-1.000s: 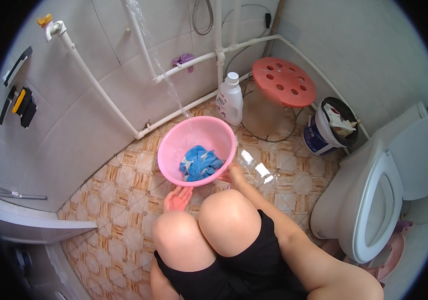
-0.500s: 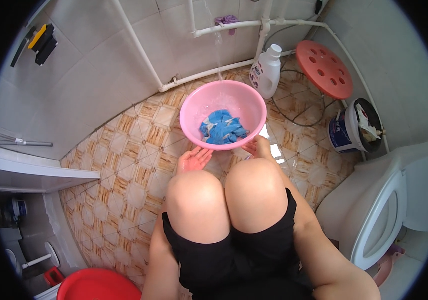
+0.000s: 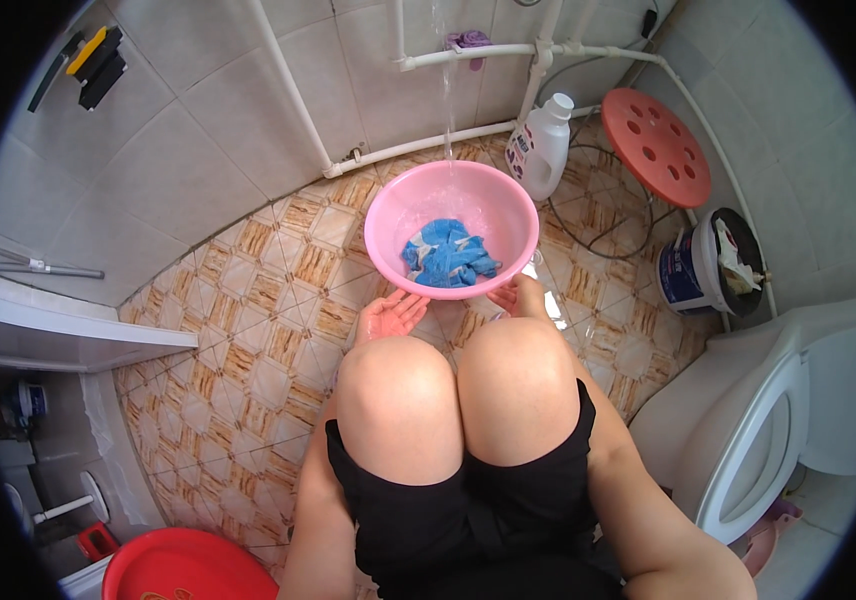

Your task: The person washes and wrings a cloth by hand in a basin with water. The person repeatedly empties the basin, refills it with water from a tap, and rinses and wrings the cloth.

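Note:
A pink plastic basin [image 3: 385, 222] rests on the tiled floor ahead of my knees. In it lies a crumpled blue cloth [image 3: 448, 254] with pale patches. A thin stream of water [image 3: 449, 115] falls from above into the basin's far side. My left hand [image 3: 390, 316] is palm up, fingers stretched toward the basin's near left edge; its fingertips meet the underside of the rim. At the near right edge, my right hand [image 3: 518, 297] has its fingers extended by the rim, partly hidden by my knee. Neither hand is wrapped round anything.
Behind the basin stand a white detergent bottle [image 3: 542, 150] and a stool with a round red seat [image 3: 656, 150]. A bucket [image 3: 686, 272] and a toilet [image 3: 748, 440] are at the right. White pipes [image 3: 418, 150] run along the wall. A red basin [image 3: 183, 560] is at lower left.
The view has shifted slightly. Both hands keep their places at the basin's near edge, and water keeps running into it.

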Motion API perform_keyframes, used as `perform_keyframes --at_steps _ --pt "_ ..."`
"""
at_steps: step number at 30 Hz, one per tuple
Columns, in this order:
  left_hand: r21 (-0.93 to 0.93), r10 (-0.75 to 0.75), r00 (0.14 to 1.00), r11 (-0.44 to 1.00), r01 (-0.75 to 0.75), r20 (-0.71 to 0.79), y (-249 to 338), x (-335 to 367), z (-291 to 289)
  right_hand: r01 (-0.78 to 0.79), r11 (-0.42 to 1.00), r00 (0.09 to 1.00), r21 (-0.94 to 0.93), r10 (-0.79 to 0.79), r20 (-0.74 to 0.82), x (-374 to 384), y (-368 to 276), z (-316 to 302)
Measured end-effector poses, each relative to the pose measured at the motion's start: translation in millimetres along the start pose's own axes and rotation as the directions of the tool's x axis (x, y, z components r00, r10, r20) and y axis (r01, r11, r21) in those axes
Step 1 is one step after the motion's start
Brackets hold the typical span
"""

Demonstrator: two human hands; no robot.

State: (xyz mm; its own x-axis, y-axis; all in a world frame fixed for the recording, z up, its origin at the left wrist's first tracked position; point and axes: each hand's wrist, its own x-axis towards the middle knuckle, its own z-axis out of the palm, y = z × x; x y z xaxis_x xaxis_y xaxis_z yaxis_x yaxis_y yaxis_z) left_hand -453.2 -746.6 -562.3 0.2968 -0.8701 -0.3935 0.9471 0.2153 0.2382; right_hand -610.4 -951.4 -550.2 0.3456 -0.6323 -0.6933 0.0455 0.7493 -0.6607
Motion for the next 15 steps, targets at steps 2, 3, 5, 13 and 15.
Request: perform_keyframes --at_steps 2,3,5,13,15 --pt "-0.007 0.002 1.0 1.0 -0.002 0.001 -0.3 0.3 0.7 -0.006 1.0 1.0 0.017 0.005 0.012 2.3 0.7 -2.1" --pt "-0.004 0.003 1.0 1.0 -0.003 -0.008 -0.3 0.2 1.3 -0.005 1.0 1.0 0.015 0.005 0.013 3.6 1.0 -3.2" --pt "-0.002 0.005 1.0 1.0 -0.005 -0.016 -0.4 0.1 1.5 -0.007 1.0 0.999 0.009 0.006 0.036 5.6 1.5 -4.8" --pt "-0.013 -0.006 1.0 1.0 0.005 -0.022 -0.2 -0.9 -0.6 -0.017 1.0 1.0 0.01 0.017 0.025 4.4 1.9 -3.6" --pt "-0.02 -0.01 1.0 1.0 0.009 -0.008 0.2 -1.5 -0.5 -0.012 1.0 1.0 0.003 0.012 0.023 3.1 2.7 -3.1"
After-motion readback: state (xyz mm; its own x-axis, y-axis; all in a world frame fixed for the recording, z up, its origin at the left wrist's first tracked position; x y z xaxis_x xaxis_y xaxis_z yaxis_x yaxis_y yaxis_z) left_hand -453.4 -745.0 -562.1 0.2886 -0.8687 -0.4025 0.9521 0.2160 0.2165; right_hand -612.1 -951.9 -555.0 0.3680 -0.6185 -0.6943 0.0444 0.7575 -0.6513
